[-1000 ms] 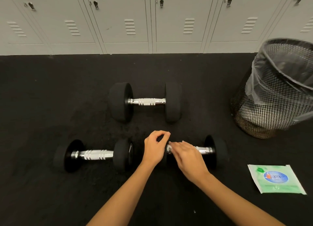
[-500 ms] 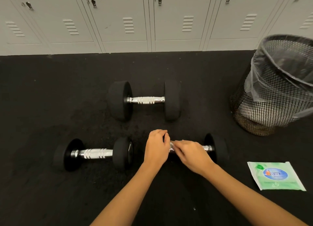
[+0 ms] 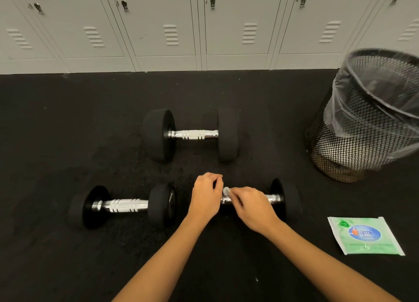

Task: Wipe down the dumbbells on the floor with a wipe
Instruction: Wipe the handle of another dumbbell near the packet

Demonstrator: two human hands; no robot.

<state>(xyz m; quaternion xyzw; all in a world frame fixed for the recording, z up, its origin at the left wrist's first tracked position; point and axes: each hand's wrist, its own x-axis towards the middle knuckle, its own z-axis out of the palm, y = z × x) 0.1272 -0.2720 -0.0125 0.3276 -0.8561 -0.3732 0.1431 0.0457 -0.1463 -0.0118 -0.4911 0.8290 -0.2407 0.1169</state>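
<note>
Right hand (image 3: 254, 208) pinching small white wipe (image 3: 226, 191) against chrome handle of near-right dumbbell (image 3: 285, 199), lying on floor (image 3: 68, 125) at 5 o'clock of far dumbbell (image 3: 192, 134). Left hand (image 3: 205, 196) curling over its left end (grip unclear). Wipe packet (image 3: 365, 235) lying at 4 o'clock.

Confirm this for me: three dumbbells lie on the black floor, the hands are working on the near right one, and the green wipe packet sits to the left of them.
Not quite. The head view shows the green wipe packet on the floor to the right of the hands, not the left. The rest holds: three dumbbells lie there, and the left hand and right hand work on the near right dumbbell.
</note>
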